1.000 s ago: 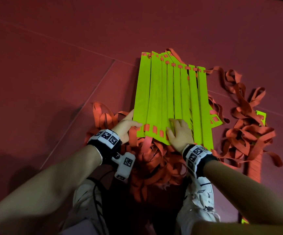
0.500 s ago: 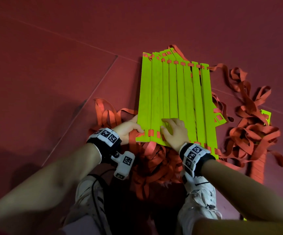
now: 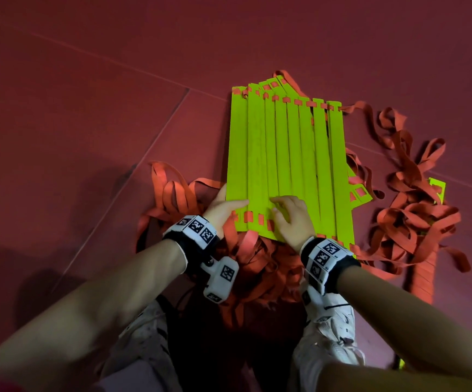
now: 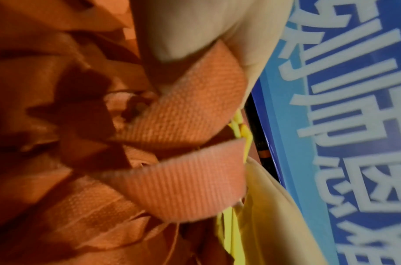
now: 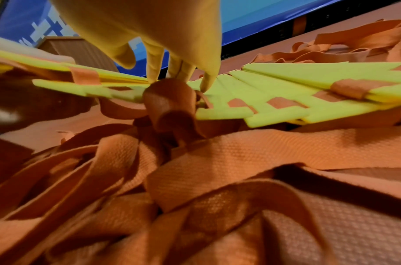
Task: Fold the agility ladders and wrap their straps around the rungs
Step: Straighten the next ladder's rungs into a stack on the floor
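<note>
Yellow-green ladder rungs lie fanned side by side on the red floor, threaded on orange straps that pile up at their near end. My left hand grips the near-left corner of the bunched rungs, thumb on top and fingers underneath; the left wrist view shows the rung edges between thumb and palm behind a strap loop. My right hand rests on top of the middle rungs, and its fingertips press down on the rungs near a strap loop.
A second tangle of orange strap with a loose rung lies to the right. My white shoes stand just behind the near strap pile. A blue banner wall and a brown box stand beyond the floor.
My right hand has slid a little leftward over the rungs, crowding the left ones closer together. My left hand keeps its hold on the corner.
</note>
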A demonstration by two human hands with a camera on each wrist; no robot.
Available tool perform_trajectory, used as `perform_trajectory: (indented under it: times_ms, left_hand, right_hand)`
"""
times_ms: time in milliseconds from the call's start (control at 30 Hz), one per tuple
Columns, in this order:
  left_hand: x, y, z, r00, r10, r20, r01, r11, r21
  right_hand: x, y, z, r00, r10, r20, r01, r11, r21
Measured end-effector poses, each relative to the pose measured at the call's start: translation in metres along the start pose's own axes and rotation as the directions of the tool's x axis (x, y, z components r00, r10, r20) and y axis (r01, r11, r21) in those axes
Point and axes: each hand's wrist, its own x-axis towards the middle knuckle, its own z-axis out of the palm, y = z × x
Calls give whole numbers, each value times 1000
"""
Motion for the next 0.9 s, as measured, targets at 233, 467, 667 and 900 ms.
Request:
perform_trajectory:
  times_ms: [233,467,667,900]
  left_hand:
    - [1,-8,12,985,166,-55,-157,977,142]
    - [5,-3,16,962,185,-203,-122,950,288]
    - [4,-5,23,958,165,-234,-11,839,544]
    - [11,-16,32,956,167,-243,56,707,705]
  right_hand:
    - [-11,15,-4,998,5,56,-4,1000,-19]
    - [-14,21,-4,998,15,61,-14,1000,-18]
    - [-15,24,-7,999,10,34,-9,999,-32]
    - [-14,27,-10,998,49,-27,-51,993,-102]
